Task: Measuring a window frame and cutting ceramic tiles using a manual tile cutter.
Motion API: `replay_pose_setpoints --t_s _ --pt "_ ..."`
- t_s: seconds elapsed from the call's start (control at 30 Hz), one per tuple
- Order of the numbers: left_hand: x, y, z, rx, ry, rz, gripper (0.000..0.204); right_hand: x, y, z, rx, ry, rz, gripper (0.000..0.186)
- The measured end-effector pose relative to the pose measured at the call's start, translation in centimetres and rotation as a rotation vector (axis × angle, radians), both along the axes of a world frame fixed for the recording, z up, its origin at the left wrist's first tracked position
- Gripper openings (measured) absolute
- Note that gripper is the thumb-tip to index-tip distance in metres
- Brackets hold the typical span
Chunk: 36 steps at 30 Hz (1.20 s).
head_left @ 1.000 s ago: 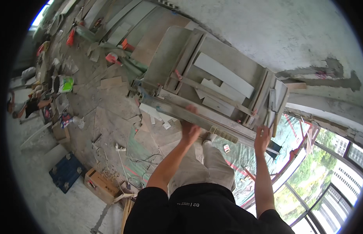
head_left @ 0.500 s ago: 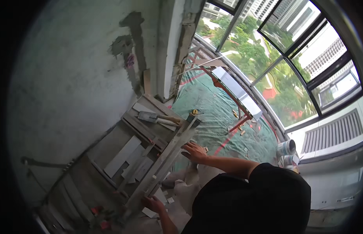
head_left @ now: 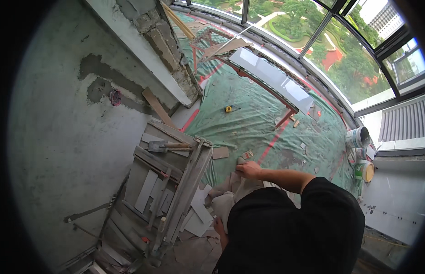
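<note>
My right hand (head_left: pixel 250 170) is in front of my bent leg, its fingers curled inward; what lies inside them, if anything, is hidden. Lower down, my left hand (head_left: pixel 219 226) is beside my trouser leg (head_left: pixel 223 204), with most of its fingers out of sight. Both hands are apart from the worn grey wooden bench frame (head_left: pixel 187 185) on the left. A flat-bladed tool with a wooden handle (head_left: pixel 169 146) rests across the frame's far end. Pale flat offcuts (head_left: pixel 199 213) lie on the floor between the bench and my legs.
Green sheeting (head_left: pixel 249 109) covers the floor ahead, with a yellow tape measure (head_left: pixel 228 109) on it. A red-legged stand (head_left: pixel 267 86) carries a glossy white panel (head_left: pixel 271 77) by the windows. Buckets (head_left: pixel 357 137) stand at the right. A rough plastered wall (head_left: pixel 52 137) borders the left.
My right hand has moved away from the bench's edge and its fingers have curled. My left hand has drawn back from the bench toward my leg. The view has shifted.
</note>
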<state>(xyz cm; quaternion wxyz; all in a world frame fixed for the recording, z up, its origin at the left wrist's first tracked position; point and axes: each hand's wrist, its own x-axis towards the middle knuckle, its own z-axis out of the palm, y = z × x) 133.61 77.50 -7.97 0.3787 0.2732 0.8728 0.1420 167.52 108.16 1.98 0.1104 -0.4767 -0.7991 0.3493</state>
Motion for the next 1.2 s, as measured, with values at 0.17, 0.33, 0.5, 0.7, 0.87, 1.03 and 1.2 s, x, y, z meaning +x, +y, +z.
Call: replay_pose_setpoints --t_s 0.17,0.33,0.5,0.7,0.87,1.03,1.2 --pt "1.8 5.7 2.8 0.092 -0.222 0.075 0.051 7.9 -0.9 -4.9 -0.235 -0.067 -0.395 0.025" --pt "3.7 12.8 2.3 0.195 -0.473 0.051 0.047 17.4 -0.4 -8.3 -0.698 0.134 -1.043 0.034" --pt "8.7 21.4 0.5 0.179 -0.568 -0.240 0.045 20.0 -2.1 -4.2 -0.716 0.141 -1.049 0.033" --pt "18.6 35.4 2.6 0.231 -0.734 -0.345 0.051 30.6 -0.2 -5.4 -0.730 0.360 -1.313 0.034" --pt "22.8 42.7 3.2 0.123 -0.644 -0.360 0.049 40.1 3.5 -11.3 -0.736 0.556 -1.554 0.032" --pt "31.6 49.6 1.6 -0.066 -0.549 -0.315 0.047 56.2 9.0 -21.5 -0.555 0.262 -1.830 0.037" --pt "40.8 57.6 0.8 -0.157 -0.503 -0.333 0.046 58.8 17.1 -27.2 -0.464 0.057 -1.805 0.057"
